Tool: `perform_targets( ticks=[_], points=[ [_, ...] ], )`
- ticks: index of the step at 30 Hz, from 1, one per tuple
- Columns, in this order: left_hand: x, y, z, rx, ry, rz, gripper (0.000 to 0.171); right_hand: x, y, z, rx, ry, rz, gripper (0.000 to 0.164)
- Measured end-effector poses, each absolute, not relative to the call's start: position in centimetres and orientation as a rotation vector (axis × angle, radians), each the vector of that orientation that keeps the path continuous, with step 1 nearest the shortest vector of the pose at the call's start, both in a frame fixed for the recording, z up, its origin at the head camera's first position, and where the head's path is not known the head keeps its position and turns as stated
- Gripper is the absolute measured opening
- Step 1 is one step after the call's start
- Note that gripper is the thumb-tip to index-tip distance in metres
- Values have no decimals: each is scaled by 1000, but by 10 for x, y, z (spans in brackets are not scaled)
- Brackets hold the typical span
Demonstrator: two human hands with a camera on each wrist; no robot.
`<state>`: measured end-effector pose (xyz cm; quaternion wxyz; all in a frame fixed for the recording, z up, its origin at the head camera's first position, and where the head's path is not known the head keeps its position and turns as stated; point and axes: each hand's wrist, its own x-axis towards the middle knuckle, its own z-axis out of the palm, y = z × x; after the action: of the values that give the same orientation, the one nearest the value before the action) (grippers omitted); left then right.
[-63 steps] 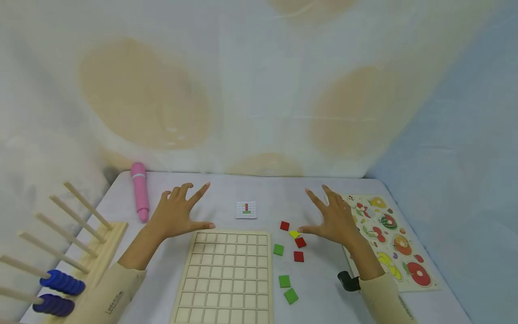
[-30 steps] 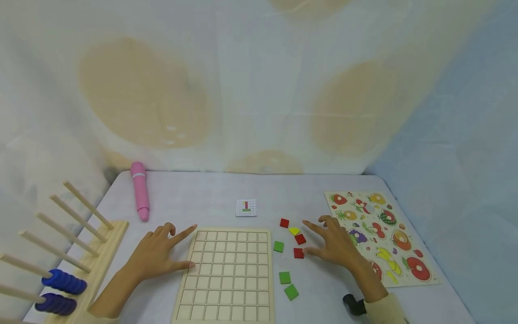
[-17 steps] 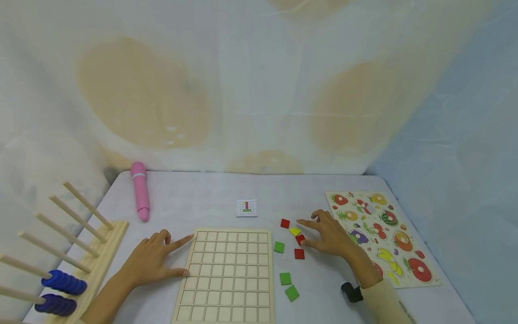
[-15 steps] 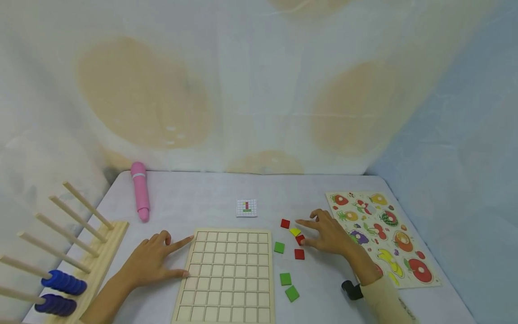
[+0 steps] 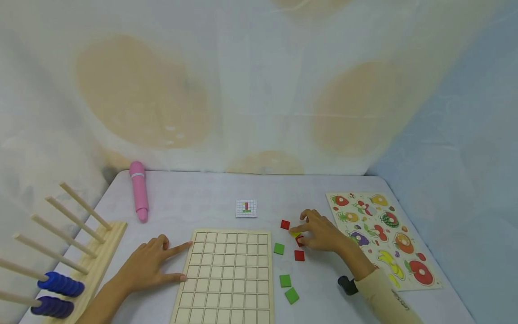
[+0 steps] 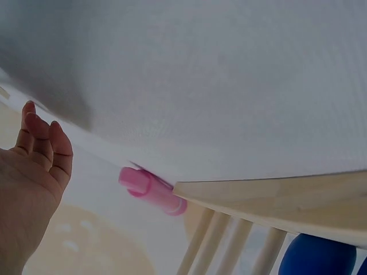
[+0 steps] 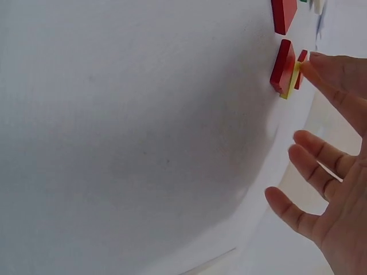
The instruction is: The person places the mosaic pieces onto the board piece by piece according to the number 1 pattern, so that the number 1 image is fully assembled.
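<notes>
My left hand (image 5: 147, 265) lies at the left edge of a wooden grid board (image 5: 226, 274), index finger and thumb spread, their tips right at the frame. In the left wrist view its other fingers curl loosely around nothing. My right hand (image 5: 321, 231) reaches over the small square tiles right of the board. Its index fingertip is at a yellow tile (image 7: 291, 83), partly covered in the head view, and its thumb overlaps a red tile (image 7: 281, 66) beside it. Further red tiles (image 5: 299, 255) and green tiles (image 5: 285, 281) lie around.
A small pattern card (image 5: 246, 209) lies behind the board. A pink pen-shaped object (image 5: 139, 191) is at back left, near a wooden peg rack (image 5: 95, 265) with blue rings (image 5: 60, 283). On the right lies a fruit picture board (image 5: 384, 238), with a black object (image 5: 347, 285) near the sleeve.
Both hands came down from above the table. The left settled at the board's left edge. The right moved in left over the tiles, its index finger now reaching the yellow one.
</notes>
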<state>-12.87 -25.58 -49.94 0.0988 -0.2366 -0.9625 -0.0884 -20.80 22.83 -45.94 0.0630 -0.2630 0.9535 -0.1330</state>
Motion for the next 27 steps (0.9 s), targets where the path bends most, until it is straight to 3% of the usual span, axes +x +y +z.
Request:
perform_targets(
  ticks=[8, 19, 27],
  points=[
    [-131, -256, -500, -708, -2839, -263, 75, -207, 240, -463, -717, 2941, -352, 33],
    [-131, -258, -502, -708, -2854, -256, 75, -210, 230, -466, -861, 2921, -344, 45],
    [-131, -259, -501, -700, -2851, -248, 74, -208, 243, -466, -796, 3035, -240, 27]
  ],
)
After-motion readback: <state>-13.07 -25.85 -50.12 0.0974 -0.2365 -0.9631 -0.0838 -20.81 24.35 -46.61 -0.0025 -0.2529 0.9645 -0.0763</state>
